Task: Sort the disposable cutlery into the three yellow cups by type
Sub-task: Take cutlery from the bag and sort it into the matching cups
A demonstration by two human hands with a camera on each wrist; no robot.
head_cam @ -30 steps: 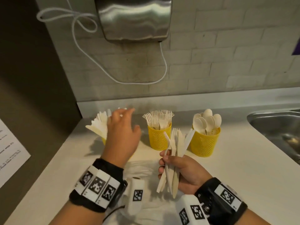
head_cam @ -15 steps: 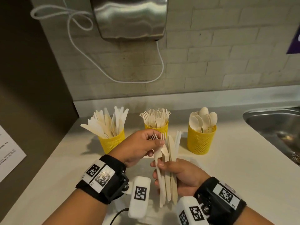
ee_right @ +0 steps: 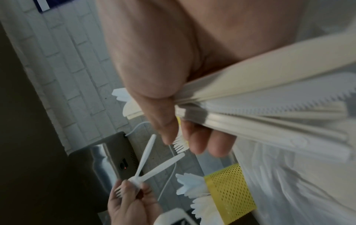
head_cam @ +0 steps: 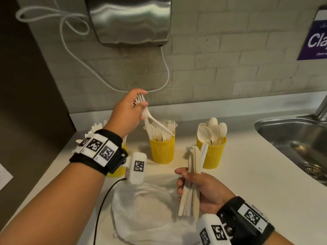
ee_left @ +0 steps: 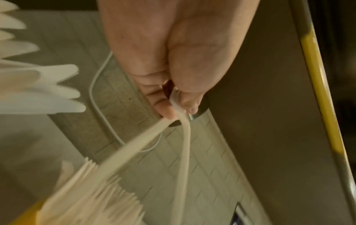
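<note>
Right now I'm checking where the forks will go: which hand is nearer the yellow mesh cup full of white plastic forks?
Left. The left hand holds two forks just above the yellow mesh fork cup; the right hand grips a cutlery bundle lower, nearer the person.

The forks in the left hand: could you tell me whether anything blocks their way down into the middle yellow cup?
Nothing separate does. The left hand holds two forks directly above the middle cup; only the forks already standing there crowd its opening.

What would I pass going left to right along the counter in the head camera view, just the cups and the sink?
Knife cup, mostly hidden behind the left wrist → fork cup → spoon cup → sink.
</note>
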